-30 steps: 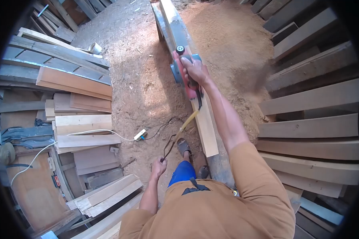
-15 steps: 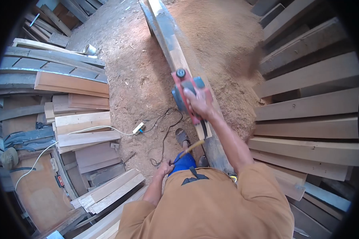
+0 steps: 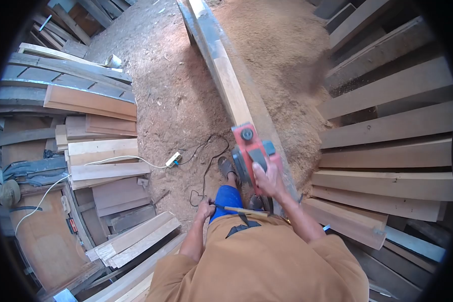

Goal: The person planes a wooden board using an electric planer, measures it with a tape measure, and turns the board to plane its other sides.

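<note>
My right hand (image 3: pixel 268 180) is wrapped round the handle of a red and grey electric planer (image 3: pixel 246 143). The planer rests on the near end of a long wooden board (image 3: pixel 231 88), which lies along a narrow bench (image 3: pixel 267 113). Beside my blue shorts, my left hand (image 3: pixel 205 208) is closed on the planer's power cord (image 3: pixel 244 210). Part of this cord has a yellowish-brown covering and runs across my front towards the tool. The planer's underside is hidden.
A white power strip (image 3: pixel 173 160) lies on the shavings-covered floor (image 3: pixel 171 110), with a dark cord looping near my sandalled foot (image 3: pixel 226 167). Stacked boards (image 3: pixel 105 148) line the left side. Thick planks (image 3: pixel 387 156) stand in rows on the right.
The planer and my right hand have come back along the board towards my body, baring more planed wood. My left hand stays nearly in place, while the cord now lies flatter across my front.
</note>
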